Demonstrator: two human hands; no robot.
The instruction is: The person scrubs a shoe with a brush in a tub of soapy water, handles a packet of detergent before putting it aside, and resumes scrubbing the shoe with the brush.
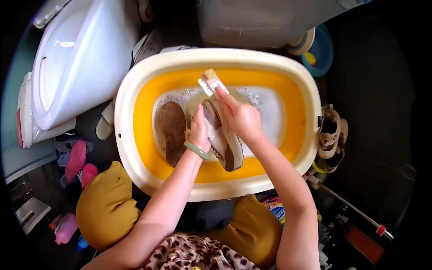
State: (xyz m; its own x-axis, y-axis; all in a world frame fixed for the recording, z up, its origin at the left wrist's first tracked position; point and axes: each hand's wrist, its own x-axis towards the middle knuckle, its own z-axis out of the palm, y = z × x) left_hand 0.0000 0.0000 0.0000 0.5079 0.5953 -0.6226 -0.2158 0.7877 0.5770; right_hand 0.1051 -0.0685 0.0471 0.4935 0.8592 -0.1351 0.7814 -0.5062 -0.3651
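A yellow basin with a cream rim (216, 55) holds soapy water. Over it, my left hand (199, 130) is closed on the side of a light-coloured shoe (224, 143), which is tilted with its toe toward me. My right hand (242, 118) grips a scrub brush (213, 83) with white bristles along one side and a tan tuft at its tip; the brush is above the shoe's heel end. Left of my left hand, a brown insole or sole (171, 130) lies in the suds. A pale green bangle (196, 150) circles my left wrist.
At the upper left stands a white sink-like fixture (85, 58). A pair of shoes (330, 135) sits right of the basin, near a metal pole (351, 202). Pink slippers (76, 159) lie at left; a blue bowl (323, 54) is behind.
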